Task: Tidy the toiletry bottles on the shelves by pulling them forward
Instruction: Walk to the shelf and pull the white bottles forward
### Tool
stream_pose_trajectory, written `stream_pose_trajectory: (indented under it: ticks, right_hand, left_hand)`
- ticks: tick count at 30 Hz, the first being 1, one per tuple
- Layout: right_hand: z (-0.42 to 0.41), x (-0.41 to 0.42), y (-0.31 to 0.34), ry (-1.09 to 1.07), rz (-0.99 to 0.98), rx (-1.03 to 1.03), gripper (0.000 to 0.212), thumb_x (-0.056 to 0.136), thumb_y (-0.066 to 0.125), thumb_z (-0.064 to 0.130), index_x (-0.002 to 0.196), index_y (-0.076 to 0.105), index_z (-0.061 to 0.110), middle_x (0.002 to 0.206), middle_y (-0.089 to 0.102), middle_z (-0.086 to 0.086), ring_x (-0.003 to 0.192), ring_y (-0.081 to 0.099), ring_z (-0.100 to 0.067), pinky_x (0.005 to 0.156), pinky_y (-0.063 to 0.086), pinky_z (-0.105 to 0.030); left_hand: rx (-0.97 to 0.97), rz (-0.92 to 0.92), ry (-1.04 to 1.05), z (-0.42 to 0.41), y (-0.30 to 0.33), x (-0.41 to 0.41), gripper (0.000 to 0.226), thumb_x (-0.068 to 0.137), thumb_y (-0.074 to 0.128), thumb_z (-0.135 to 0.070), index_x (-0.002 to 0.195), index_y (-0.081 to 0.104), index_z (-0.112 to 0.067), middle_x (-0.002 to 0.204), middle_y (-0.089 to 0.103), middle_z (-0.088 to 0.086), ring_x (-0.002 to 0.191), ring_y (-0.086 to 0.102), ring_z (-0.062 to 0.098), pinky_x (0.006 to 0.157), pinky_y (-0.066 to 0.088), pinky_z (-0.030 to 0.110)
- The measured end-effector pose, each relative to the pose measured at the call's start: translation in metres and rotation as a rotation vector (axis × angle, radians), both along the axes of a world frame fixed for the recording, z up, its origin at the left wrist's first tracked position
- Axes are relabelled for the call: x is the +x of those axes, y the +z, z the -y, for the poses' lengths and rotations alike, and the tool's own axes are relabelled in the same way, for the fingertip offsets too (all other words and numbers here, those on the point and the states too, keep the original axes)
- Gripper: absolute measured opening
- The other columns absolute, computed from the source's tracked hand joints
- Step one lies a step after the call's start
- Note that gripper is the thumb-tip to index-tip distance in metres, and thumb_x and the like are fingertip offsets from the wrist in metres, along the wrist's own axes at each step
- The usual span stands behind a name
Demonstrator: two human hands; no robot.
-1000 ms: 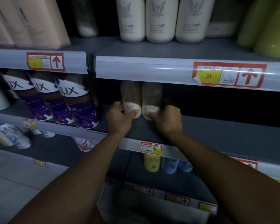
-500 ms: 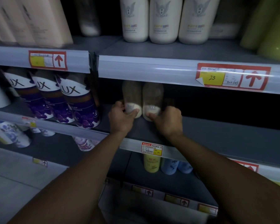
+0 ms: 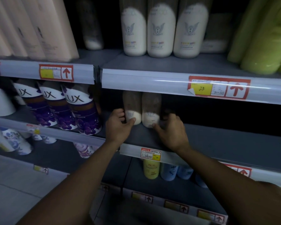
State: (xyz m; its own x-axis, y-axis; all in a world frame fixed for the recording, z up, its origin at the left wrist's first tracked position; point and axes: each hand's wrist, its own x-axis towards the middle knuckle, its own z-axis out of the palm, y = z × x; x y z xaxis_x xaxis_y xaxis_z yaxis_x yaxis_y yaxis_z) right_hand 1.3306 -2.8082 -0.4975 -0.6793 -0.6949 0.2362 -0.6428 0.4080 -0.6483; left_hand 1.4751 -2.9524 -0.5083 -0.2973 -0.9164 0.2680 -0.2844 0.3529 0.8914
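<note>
Both hands on two cream bottles, middle shelf

The left hand [image 3: 118, 125] wraps the base of the left cream bottle [image 3: 132, 109]: thumb across the front, fingers [image 3: 120, 112] curled around its left side. The right hand [image 3: 170, 132] grips the right cream bottle [image 3: 151, 109]: thumb pressed at the lower front, fingers [image 3: 168, 114] closed around its right side. The two bottles stand upright and touching, directly between the two sets of fingers, set back from the front edge of the middle shelf [image 3: 217, 140]. Left of the left fingers stand the purple LUX bottles [image 3: 81, 114], closer to the shelf edge. A price tag [image 3: 151, 154] sits on the rail below both hands
</note>
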Motion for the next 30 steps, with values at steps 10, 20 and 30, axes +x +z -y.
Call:
stream_pose_trajectory:
  ticks: [10, 20, 30]
  right_hand:
    - [-0.089, 0.023, 0.052, 0.175, -0.175, -0.097, 0.049, 0.093, 0.072, 0.036, 0.136, 0.053, 0.022, 0.124, 0.063, 0.001, 0.11, 0.064, -0.018, 0.09, 0.057, -0.041]
    - [-0.136, 0.059, 0.118, 0.217, -0.357, -0.201, 0.042, 0.095, 0.066, 0.041, 0.131, 0.054, 0.023, 0.12, 0.062, 0.005, 0.109, 0.063, -0.015, 0.087, 0.057, -0.04]
    - [-0.143, 0.06, 0.186, 0.214, -0.434, -0.326, 0.041, 0.093, 0.066, 0.036, 0.13, 0.057, 0.021, 0.114, 0.065, 0.004, 0.108, 0.064, -0.017, 0.088, 0.055, -0.038]
  left_hand:
    - [-0.052, -0.058, -0.042, -0.066, 0.039, 0.031, 0.023, 0.086, 0.082, -0.008, 0.105, 0.073, -0.017, 0.087, 0.074, -0.001, 0.076, 0.068, 0.002, 0.078, 0.057, 0.02]
    - [-0.185, -0.092, -0.131, -0.121, 0.12, 0.046, 0.02, 0.088, 0.077, -0.006, 0.097, 0.07, -0.022, 0.085, 0.072, -0.002, 0.072, 0.065, 0.0, 0.068, 0.051, 0.013]
    - [-0.315, -0.128, -0.118, -0.136, 0.197, 0.043, 0.016, 0.088, 0.074, -0.006, 0.098, 0.072, -0.019, 0.082, 0.07, -0.003, 0.069, 0.062, -0.004, 0.067, 0.046, 0.005]
